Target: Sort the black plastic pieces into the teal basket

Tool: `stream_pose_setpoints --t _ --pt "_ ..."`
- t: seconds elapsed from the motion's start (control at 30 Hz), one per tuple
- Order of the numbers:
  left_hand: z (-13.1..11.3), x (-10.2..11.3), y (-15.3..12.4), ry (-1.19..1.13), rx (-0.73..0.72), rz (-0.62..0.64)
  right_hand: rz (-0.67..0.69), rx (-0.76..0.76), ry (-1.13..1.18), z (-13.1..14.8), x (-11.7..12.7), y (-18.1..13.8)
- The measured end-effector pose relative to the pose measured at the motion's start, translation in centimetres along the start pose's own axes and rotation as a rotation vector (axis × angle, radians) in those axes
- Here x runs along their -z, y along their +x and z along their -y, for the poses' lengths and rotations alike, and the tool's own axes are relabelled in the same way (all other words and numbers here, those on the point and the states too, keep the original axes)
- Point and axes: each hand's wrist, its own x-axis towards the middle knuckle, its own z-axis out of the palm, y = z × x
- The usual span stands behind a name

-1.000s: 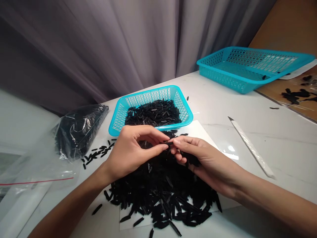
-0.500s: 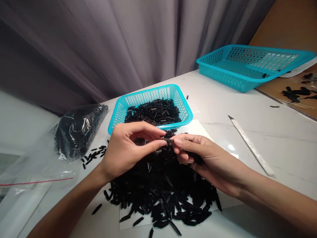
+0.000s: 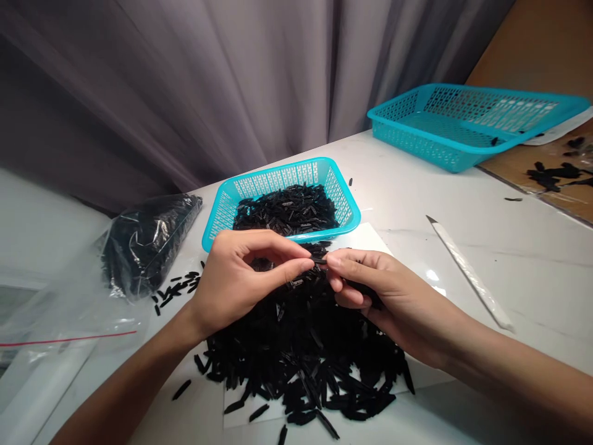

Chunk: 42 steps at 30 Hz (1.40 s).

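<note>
Black plastic, one small strip (image 3: 319, 261), sits pinched between my fingers: my left hand (image 3: 241, 278) clamps one end with thumb and forefinger, my right hand (image 3: 389, 293) clamps the other, just above the loose heap of black strips (image 3: 301, 346) on the white desk (image 3: 509, 247). Beyond the heap, a small turquoise basket (image 3: 345, 204) holds more strips. To my left a clear bag (image 3: 143, 238) is stuffed with them. A larger turquoise basket (image 3: 463, 123) stands far right, nearly empty.

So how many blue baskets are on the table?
2. The small basket sits just beyond the hands, full of little black pieces. The big basket is far back on the right, nearly bare inside. None seem hidden.
</note>
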Motion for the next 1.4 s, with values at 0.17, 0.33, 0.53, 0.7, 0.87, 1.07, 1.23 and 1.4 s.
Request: stream_pose_setpoints --t 0.17,0.33,0.53,0.7,0.87,1.07,1.23,1.4 --pt "0.2 -0.1 0.0 -0.027 0.022 0.003 -0.017 0.003 0.005 -0.2 -0.1 0.0" --pt "0.2 0.1 0.0 -0.027 -0.006 0.027 -0.039 0.035 -0.014 -0.2 -0.1 -0.1" --pt "0.3 0.3 0.1 0.034 -0.055 0.011 -0.128 0.16 -0.082 -0.2 -0.1 0.0" --pt "0.3 0.3 0.1 0.068 -0.09 0.012 -0.139 0.201 -0.133 -0.2 -0.1 -0.1" --pt "0.0 0.2 -0.1 0.064 -0.091 0.019 -0.131 0.198 -0.124 -0.2 -0.1 -0.1" --pt "2.0 0.3 1.1 -0.021 0.131 -0.204 -0.096 0.126 -0.051 -0.3 0.0 -0.1" --pt "3.8 0.6 2.1 -0.211 0.238 -0.281 -0.083 0.018 -0.019 -0.5 0.1 0.1" --pt "1.8 -0.5 1.0 -0.266 0.142 -0.12 -0.073 0.048 -0.051 -0.7 0.3 0.3"
